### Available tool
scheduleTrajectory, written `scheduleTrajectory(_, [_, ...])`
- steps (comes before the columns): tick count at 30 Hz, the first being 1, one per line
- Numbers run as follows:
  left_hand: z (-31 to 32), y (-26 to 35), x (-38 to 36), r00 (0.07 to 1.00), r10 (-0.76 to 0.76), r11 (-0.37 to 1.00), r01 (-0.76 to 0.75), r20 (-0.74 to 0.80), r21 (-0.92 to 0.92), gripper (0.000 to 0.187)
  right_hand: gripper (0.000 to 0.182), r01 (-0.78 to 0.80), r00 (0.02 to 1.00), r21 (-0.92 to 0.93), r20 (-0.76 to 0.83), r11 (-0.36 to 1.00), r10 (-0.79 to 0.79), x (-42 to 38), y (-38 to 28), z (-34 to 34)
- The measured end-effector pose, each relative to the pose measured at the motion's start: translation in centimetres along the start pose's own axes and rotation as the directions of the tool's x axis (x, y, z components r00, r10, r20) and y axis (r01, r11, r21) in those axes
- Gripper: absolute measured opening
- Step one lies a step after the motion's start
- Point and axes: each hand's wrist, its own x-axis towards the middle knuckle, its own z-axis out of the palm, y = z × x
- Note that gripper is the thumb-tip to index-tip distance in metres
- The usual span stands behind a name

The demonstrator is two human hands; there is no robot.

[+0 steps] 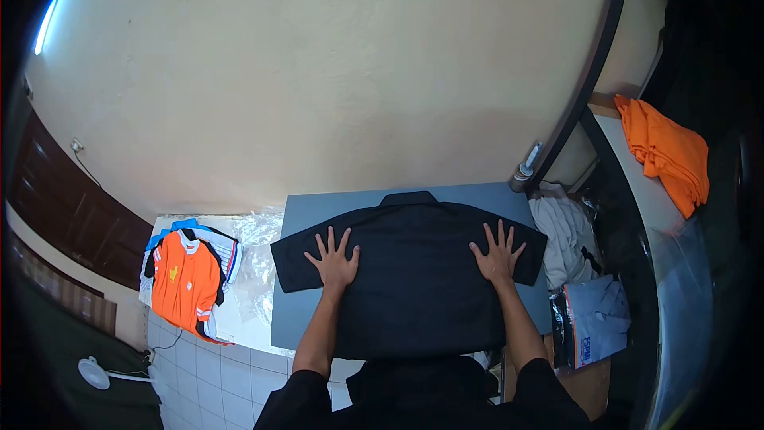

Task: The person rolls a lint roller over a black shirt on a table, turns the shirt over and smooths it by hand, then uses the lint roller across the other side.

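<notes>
A black short-sleeved shirt (pixel 418 287) with a collar lies spread out, its collar toward the wall and its sleeves out to both sides. It rests on a grey-blue tabletop (pixel 334 195), and its lower edge reaches the near side of the table. My left hand (pixel 334 261) presses flat with fingers spread near the left sleeve. On the opposite side, my right hand (pixel 498 255) lies flat with spread fingers by the right sleeve. Neither hand grips the cloth.
Left, a white table (pixel 247 326) bears an orange jersey (pixel 187 283) over other shirts, beside clear plastic (pixel 261 259). A bottle (pixel 525 169) stands at the back right corner. Grey cloth (pixel 563 235), a bagged garment (pixel 598 320) and folded orange cloth (pixel 664 151) lie right.
</notes>
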Motion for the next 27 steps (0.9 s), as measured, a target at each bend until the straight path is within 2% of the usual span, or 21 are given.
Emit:
scheduleTrajectory(7, [-0.3, -0.3, 1.1, 0.998, -0.029, 0.999, 0.031, 0.058, -0.024, 0.068, 0.082, 0.013, 1.0, 0.009, -0.004, 1.0, -0.013, 0.3, 0.0, 0.2])
scheduleTrajectory(9, [-0.8, -0.5, 0.9, 0.994, -0.008, 0.999, 0.014, 0.109, -0.048, 0.069, 0.083, 0.023, 0.998, 0.006, 0.05, 1.0, -0.024, -0.4, 0.9, 1.1])
scheduleTrajectory(10, [-1.1, -1.2, 1.0, 1.0, -0.002, 0.984, 0.006, 0.022, -0.175, 0.07, 0.083, 0.04, 0.998, 0.009, 0.044, 0.999, -0.04, 0.8, 1.0, 0.3])
scheduleTrajectory(11, [-0.8, -2.3, 1.1, 0.998, -0.054, 0.976, 0.047, -0.03, -0.212, 0.07, 0.082, 0.041, 0.996, 0.024, 0.073, 0.999, -0.043, 1.0, 1.2, -0.3])
scheduleTrajectory(12, [-0.7, -3.4, 2.0, 0.99, -0.118, 0.963, 0.095, -0.078, -0.253, 0.07, 0.082, 0.018, 1.0, 0.021, 0.015, 1.0, -0.018, 1.4, 1.3, -0.8])
scheduleTrajectory(14, [-2.6, -4.8, 2.9, 0.985, -0.17, 0.976, 0.166, -0.014, -0.138, 0.07, 0.081, -0.013, 0.998, 0.006, -0.059, 1.0, 0.013, 1.5, 1.8, -0.8])
scheduleTrajectory(15, [-3.1, -5.6, 2.7, 0.978, -0.204, 0.976, 0.206, 0.031, -0.073, 0.07, 0.081, -0.023, 0.999, -0.007, -0.038, 1.0, 0.023, 1.7, 2.2, -0.6])
scheduleTrajectory(18, [-2.4, -8.0, 3.3, 0.971, -0.221, 0.972, 0.227, 0.095, -0.053, 0.071, 0.082, -0.059, 0.998, -0.024, 0.013, 0.998, 0.059, 2.1, 2.9, 0.2])
scheduleTrajectory(22, [-1.6, -7.9, 3.0, 0.979, -0.202, 0.979, 0.202, 0.023, 0.006, 0.072, 0.079, -0.058, 0.998, -0.016, 0.0, 0.998, 0.058, 1.9, 2.7, 0.1])
scheduleTrajectory(27, [-1.4, -7.9, 3.3, 0.979, -0.202, 0.979, 0.201, 0.019, 0.021, 0.071, 0.079, -0.065, 0.998, -0.019, -0.017, 0.998, 0.065, 2.2, 2.3, -0.7])
